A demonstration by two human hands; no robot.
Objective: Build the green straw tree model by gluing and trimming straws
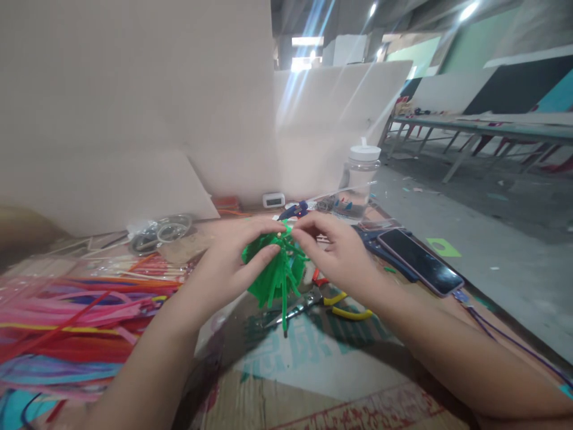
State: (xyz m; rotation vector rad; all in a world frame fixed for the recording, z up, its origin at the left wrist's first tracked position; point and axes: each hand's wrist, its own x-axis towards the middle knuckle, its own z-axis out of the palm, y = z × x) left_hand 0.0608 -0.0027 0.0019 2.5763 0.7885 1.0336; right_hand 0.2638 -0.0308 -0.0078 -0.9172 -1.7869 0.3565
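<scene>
A bright green bundle of fuzzy pipe cleaners (271, 278) hangs above the middle of the table, its strands fanning downward and one longer strand reaching lower. My left hand (228, 260) holds it near the top, thumb in front and fingers behind. At the upper right of the bundle, my right hand (338, 242) is closed in a pinch by a green strand; its fingertips partly hide what they grip. A small pale tip shows between the hands. Below lie scissors with yellow handles (351, 313), their metal blades pointing left.
Colourful pipe cleaners (67, 322) cover the left side. Behind are a roll of clear tape (172, 230), a small white digital display (273, 200), a blue glue gun (295, 210) and a water bottle (360, 179). A phone (421, 263) with a cable lies near the right edge.
</scene>
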